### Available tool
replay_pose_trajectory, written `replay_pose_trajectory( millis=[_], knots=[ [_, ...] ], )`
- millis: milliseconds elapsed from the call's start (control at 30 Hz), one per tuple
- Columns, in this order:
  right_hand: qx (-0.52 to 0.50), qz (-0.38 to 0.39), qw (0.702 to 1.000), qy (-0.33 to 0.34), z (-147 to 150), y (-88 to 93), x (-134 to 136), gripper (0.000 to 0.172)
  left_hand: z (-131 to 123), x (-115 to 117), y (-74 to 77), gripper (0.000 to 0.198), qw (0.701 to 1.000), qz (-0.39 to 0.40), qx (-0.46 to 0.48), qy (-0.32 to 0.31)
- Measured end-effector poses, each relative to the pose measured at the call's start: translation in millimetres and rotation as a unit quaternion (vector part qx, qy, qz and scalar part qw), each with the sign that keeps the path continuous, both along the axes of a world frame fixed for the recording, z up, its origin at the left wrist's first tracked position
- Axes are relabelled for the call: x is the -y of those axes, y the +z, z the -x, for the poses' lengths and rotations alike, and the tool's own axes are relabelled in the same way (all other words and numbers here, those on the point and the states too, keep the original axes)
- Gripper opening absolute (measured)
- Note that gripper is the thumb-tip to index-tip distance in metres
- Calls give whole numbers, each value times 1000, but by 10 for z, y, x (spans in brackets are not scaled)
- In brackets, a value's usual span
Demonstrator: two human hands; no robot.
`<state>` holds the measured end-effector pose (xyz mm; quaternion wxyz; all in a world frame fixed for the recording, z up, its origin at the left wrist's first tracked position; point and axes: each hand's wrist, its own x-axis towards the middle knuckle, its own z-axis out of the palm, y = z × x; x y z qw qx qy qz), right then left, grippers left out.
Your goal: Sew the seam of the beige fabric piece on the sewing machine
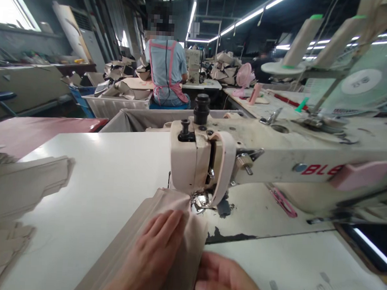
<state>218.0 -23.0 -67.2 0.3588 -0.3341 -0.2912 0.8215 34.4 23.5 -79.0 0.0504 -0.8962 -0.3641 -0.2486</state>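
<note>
A beige fabric piece (188, 253) lies folded in layers on the white sewing table, with its far end beside the presser foot (199, 202) of a sewing machine (186, 162). My left hand (155, 251) rests on top of the cloth, fingers lying flat and pointing at the needle area. At the cloth's right edge is my right hand (225, 278), its fingers curled around that edge and the thumb bent near it. Part of the right fingers is hidden by the fabric.
Stacks of beige fabric pieces (19, 188) lie at the left. Pink thread snips (284, 202) are under the machine arm. Thread cones (302, 40) stand above at right. A seated person (166, 70) works ahead, past a cloth-lined bin (130, 120). A dark screen (373, 247) is at far right.
</note>
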Motion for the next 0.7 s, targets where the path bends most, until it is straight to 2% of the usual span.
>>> replay_pose_trajectory(
  millis=[100, 167, 300, 500, 600, 700],
  knots=[
    [39, -17, 994, -96, 22, 73, -177, 38, 9, -35, 87, 29, 981, 150, 35, -115],
    [78, -24, 991, -107, 22, 85, -271, 35, -9, -77, 143, 27, 961, 221, 91, -136],
    [123, -21, 985, -123, 60, 40, -328, 39, -96, -217, 224, 17, 931, 308, 188, -62],
    [142, -34, 983, -110, 44, 15, -323, 30, -209, -518, 359, 15, 893, 424, 141, -42],
    [148, -54, 982, -101, 25, -12, -338, 34, -202, -606, 346, 9, 871, 474, 121, -42],
    [183, -83, 970, -136, 62, -110, -287, 45, -201, -626, 306, 12, 865, 487, 122, 3]
  ],
)
